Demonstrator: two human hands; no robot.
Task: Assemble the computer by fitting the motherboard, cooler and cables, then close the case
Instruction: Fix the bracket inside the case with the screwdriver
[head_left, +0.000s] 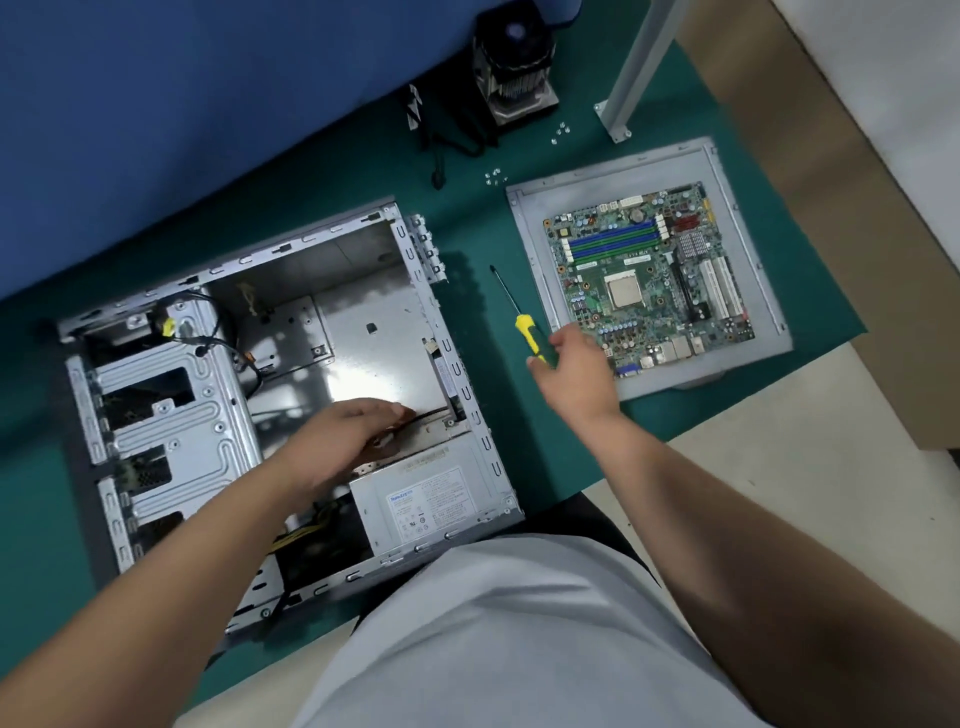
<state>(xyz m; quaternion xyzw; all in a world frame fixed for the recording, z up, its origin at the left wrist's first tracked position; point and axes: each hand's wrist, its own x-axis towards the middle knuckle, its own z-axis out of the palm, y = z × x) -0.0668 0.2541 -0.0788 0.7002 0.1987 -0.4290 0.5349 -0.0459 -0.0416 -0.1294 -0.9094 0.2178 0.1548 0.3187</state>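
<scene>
Head-worn, wide-angle, looking steeply down from above at a green mat (478, 228). Close over the open case (270, 395) at left and motherboard (649, 275) at right. Single view only.

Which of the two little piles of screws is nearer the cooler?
The screw pile right of the cooler, beside the white post's foot. The other pile lies lower, nearer the side panel.

Case (322, 332): bare sheet metal, dull grey with a glossy glare patch on the floor. Side panel (535, 249): matt grey metal. Motherboard (649, 275): green glossy board. Screwdriver (524, 325): yellow plastic handle, dark metal shaft. Mat (467, 218): matt green, smooth.
</scene>
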